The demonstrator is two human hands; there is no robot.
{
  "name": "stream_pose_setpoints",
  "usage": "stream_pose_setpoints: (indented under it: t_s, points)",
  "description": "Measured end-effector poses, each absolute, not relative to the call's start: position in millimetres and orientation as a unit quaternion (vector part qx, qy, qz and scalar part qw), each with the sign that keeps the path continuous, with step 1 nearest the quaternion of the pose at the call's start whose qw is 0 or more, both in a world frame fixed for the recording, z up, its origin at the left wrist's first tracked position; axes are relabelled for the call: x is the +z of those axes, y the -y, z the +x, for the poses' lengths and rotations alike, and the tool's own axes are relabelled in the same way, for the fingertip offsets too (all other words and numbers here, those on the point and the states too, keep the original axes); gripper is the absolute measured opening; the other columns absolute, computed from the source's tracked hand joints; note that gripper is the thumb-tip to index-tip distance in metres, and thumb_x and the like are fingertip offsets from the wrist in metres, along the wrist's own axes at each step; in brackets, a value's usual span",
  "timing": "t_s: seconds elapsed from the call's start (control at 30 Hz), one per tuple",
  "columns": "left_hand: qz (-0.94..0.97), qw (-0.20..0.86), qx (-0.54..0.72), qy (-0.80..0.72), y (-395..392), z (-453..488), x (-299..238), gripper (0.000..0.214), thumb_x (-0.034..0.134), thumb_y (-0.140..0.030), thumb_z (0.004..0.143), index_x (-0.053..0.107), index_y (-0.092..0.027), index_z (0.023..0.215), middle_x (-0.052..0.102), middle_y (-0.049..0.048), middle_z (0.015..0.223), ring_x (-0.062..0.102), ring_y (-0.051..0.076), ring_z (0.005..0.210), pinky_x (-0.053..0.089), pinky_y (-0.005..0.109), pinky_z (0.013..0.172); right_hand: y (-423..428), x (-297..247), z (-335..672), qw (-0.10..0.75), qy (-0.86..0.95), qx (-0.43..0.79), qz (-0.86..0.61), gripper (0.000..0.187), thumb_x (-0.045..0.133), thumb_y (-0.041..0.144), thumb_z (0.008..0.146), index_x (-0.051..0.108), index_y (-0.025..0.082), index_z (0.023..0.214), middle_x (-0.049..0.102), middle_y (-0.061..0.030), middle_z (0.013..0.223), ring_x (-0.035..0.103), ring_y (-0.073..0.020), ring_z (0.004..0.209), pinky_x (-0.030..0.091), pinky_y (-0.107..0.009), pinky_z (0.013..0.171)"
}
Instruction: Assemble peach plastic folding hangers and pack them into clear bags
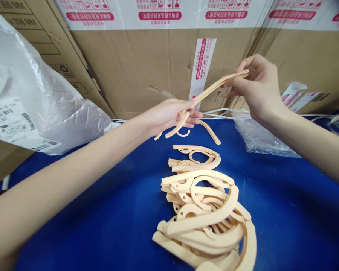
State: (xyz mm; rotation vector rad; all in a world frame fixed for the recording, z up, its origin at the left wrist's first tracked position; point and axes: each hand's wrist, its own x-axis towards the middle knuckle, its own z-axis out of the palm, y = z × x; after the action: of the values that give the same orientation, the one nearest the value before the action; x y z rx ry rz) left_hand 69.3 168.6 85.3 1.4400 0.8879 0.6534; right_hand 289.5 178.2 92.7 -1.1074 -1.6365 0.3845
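Packing or stockroom corner, by the look of it. Landmark, blue table [296,210]: big cardboard cartons [135,67] behind it, printed sealing tape [159,15] on them; labelled plastic mailer [59,98] at its left; matching beige hangers [206,220] heaped mid-front (bulk stock, not a wardrobe).

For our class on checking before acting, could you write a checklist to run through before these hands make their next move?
1. Left hand supports the cream hanger near its middle: ok.
2. Right hand pinches one end of it: ok.
3. Held hanger is lifted clear of the hanger pile: ok.
4. Pile is neatly stacked: not ok; pieces overlap at differing angles.
5. Held hanger's middle is sound: cannot tell; the left hand covers it.
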Motion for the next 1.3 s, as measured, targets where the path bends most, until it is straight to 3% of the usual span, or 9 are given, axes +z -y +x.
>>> stream_pose_setpoints:
  t_s: [0.1,0.17,0.4,0.53,0.7,0.83,0.97,1.17,1.3]
  points:
    - [0.591,0.59,0.356,-0.419,-160.3,70.0,89.9,0.028,0.045,-0.022,0.103,0.057,-0.013,0.079,0.064,0.0029,0.081,0.054,0.005,0.056,0.046,0.02,0.056,-169.6,90.9,291.6,0.321,0.806,-0.134,-0.478,0.01,0.057,0.03,0.089,0.052,0.021,0.089,0.067,-0.0129,0.098,0.063,-0.0269,0.093,0.046,-0.042,0.078]
    - [0.6,0.558,0.368,-0.44,-155.1,72.8,91.0,0.03,0.049,-0.02,0.101,0.055,-0.012,0.073,0.059,0.0007,0.07,0.046,0.003,0.048,0.037,0.018,0.047,-161.6,88.5,285.8,0.175,0.828,-0.284,-0.451,0.022,0.043,0.034,0.099,0.057,0.016,0.098,0.068,-0.0145,0.093,0.063,-0.029,0.094,0.043,-0.042,0.079]
    - [0.607,0.571,0.319,-0.451,-148.5,82.2,87.5,0.036,0.04,-0.029,0.106,0.052,-0.014,0.075,0.051,-0.0021,0.055,0.037,0.002,0.037,0.028,0.018,0.04,-141.8,79.8,251.5,-0.003,0.843,-0.322,-0.431,0.033,0.029,0.011,0.098,0.058,0.01,0.113,0.069,-0.0141,0.086,0.062,-0.0228,0.066,0.027,-0.032,0.052]
    - [0.625,0.524,0.298,-0.495,-146.6,83.5,86.4,0.036,0.035,-0.025,0.106,0.047,-0.016,0.073,0.033,-0.0079,0.05,0.027,0.002,0.036,0.021,0.017,0.041,-149.0,81.5,246.1,0.036,0.857,-0.197,-0.474,0.025,0.043,0.011,0.089,0.059,0.012,0.109,0.068,-0.011,0.073,0.058,-0.0218,0.057,0.027,-0.031,0.052]
    - [0.721,0.326,0.345,-0.505,-156.2,72.7,78.2,0.029,0.037,-0.025,0.104,0.049,-0.017,0.078,0.05,-0.0022,0.062,0.046,0.007,0.049,0.037,0.018,0.049,-176.0,79.5,262.8,0.228,0.824,0.102,-0.508,0.028,0.033,0.021,0.1,0.055,0.018,0.083,0.06,-0.0011,0.057,0.053,-0.0126,0.043,0.041,-0.028,0.054]
    - [0.731,0.311,0.25,-0.553,-182.5,42.7,65.8,0.028,0.04,-0.02,0.099,0.058,-0.015,0.078,0.062,0.0039,0.075,0.06,0.012,0.063,0.049,0.024,0.06,-189.6,74.1,282.4,0.31,0.784,0.084,-0.531,0.032,0.035,0.039,0.102,0.056,0.022,0.085,0.054,0.001,0.057,0.052,-0.0144,0.05,0.041,-0.03,0.055]
    - [0.749,0.248,0.212,-0.577,-207.7,10.1,51.2,0.023,0.053,-0.022,0.09,0.064,-0.017,0.071,0.067,0.006,0.072,0.063,0.017,0.069,0.048,0.027,0.065,-181.7,71.5,294.3,0.332,0.798,-0.016,-0.502,0.02,0.051,0.043,0.095,0.059,0.025,0.088,0.065,-0.0045,0.078,0.061,-0.0215,0.07,0.045,-0.035,0.064]
    - [0.79,0.124,0.202,-0.565,-202.8,1.1,46.5,0.019,0.066,-0.03,0.083,0.069,-0.015,0.093,0.07,0.0131,0.103,0.062,0.025,0.093,0.043,0.034,0.08,-160.0,55.0,316.9,0.232,0.862,-0.107,-0.438,0.019,0.048,0.038,0.096,0.059,0.022,0.096,0.069,-0.0086,0.094,0.066,-0.0248,0.076,0.048,-0.038,0.063]
    - [0.857,0.172,0.138,-0.466,-176.3,18.4,54.2,0.029,0.066,-0.042,0.083,0.069,-0.019,0.101,0.07,0.0044,0.099,0.062,0.018,0.086,0.043,0.026,0.076,-147.4,35.4,330.3,0.169,0.889,-0.106,-0.412,0.021,0.044,0.036,0.099,0.059,0.022,0.097,0.068,-0.0105,0.1,0.067,-0.0243,0.083,0.05,-0.036,0.065]
